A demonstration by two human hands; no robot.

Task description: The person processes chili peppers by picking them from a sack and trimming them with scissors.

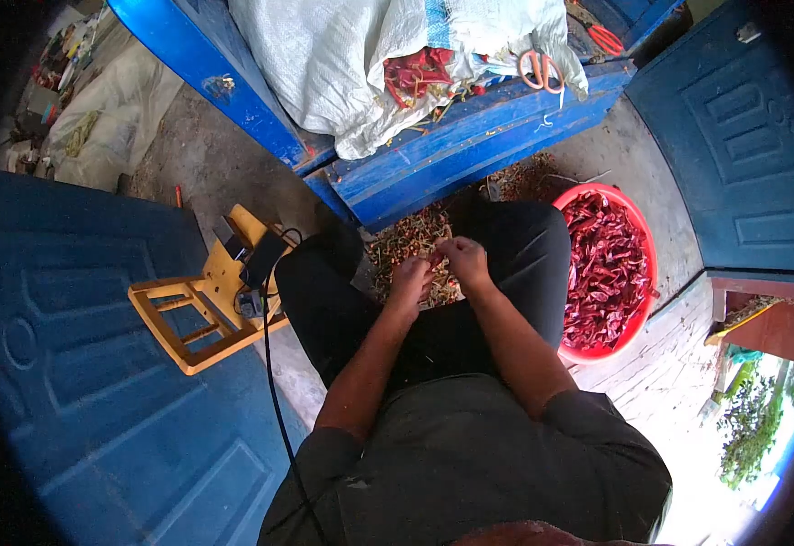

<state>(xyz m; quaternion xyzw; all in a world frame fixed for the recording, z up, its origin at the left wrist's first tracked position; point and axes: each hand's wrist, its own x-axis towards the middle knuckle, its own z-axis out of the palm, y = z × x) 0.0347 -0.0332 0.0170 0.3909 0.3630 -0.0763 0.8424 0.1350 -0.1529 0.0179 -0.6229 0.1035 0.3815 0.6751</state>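
Between my knees, my left hand (412, 281) and my right hand (464, 260) nearly meet, both with closed fingers. A small dried red chili (435, 260) shows between the fingertips, held from both sides and mostly covered by them. Under the hands lies a heap of chili stems and bits (406, 238) on the floor. To the right of my knee stands a round red basin (653, 264) full of dried red chilies (602, 273).
A white woven sack (315, 64) with chilies at its mouth lies on a blue wooden bench (470, 155) ahead. Orange-handled scissors (541, 71) and red-handled scissors (605, 39) rest there. A small wooden chair (192, 359) with a black cable stands left; blue doors flank both sides.
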